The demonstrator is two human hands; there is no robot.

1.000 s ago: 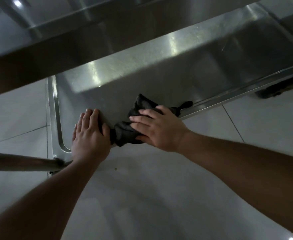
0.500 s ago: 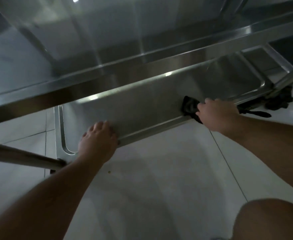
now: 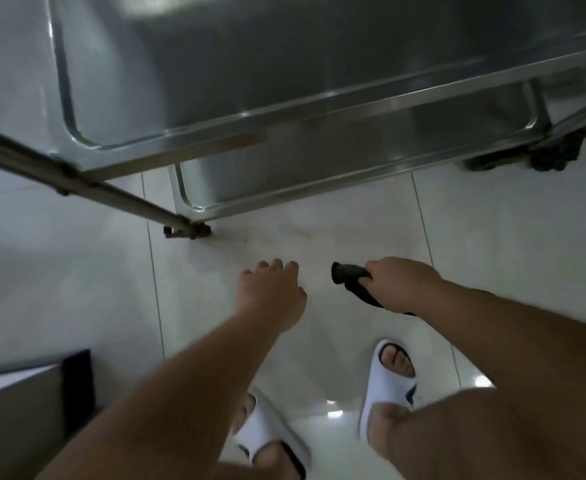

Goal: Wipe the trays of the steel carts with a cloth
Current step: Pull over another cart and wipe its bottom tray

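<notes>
Your right hand (image 3: 400, 282), fingers closed around the dark cloth (image 3: 352, 280), hangs over the floor, the cart's steel tray (image 3: 284, 64) ahead; your left hand (image 3: 270, 294) is loosely open, empty.

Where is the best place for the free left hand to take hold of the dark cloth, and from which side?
Probably the rolled end of the cloth, which sticks out from the right hand toward the left hand. Come from the left, since that end points that way and is bare. The rest hangs below the right grip, partly hidden.
</notes>
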